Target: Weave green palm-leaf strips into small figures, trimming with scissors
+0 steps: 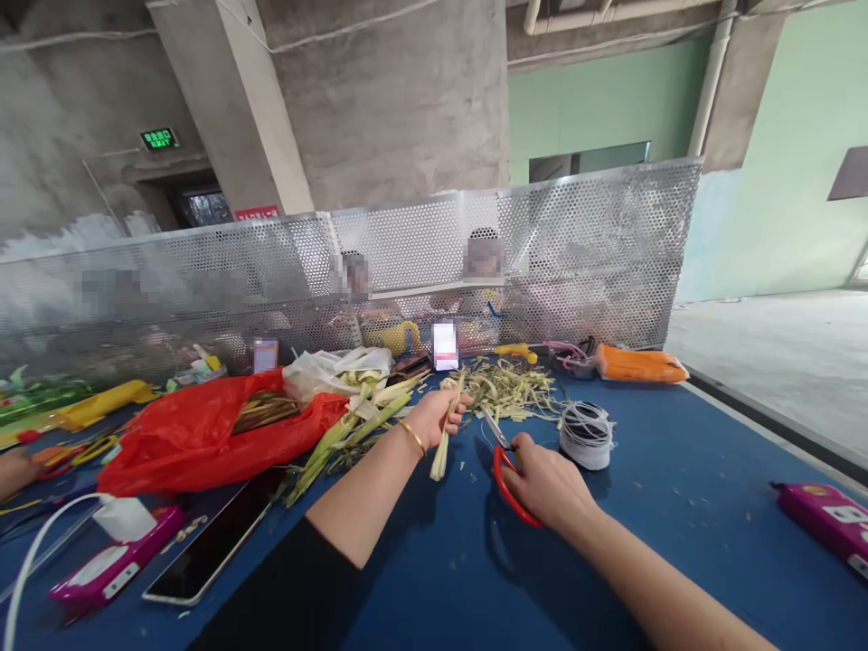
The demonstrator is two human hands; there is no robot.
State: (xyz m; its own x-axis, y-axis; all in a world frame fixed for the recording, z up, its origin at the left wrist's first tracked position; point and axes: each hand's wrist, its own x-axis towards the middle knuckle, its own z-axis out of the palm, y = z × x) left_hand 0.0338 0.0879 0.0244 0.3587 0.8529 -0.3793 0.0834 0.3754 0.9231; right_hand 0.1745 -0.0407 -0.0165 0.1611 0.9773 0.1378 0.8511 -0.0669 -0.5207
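My left hand (434, 418), with a gold bangle on its wrist, is closed round a small bundle of pale green plant strips (440, 457) that hangs down below the fingers. My right hand (552, 479) grips red-handled scissors (510, 488), whose metal blades point up and left toward the bundle, apart from it. Beyond the hands lies a loose heap of cut strips (508, 387). A spool of white cord (587, 437) stands beyond my right hand. Left of my left hand rest longer green stalks (339, 443).
A red plastic bag (183, 443) holding dry strips lies left, near a tablet (217, 542) and a purple power strip (118, 561). A lit phone (446, 345) leans by the perforated metal screen (597, 262). An orange packet (641, 364) lies right. Another person's hand (17, 472) shows far left.
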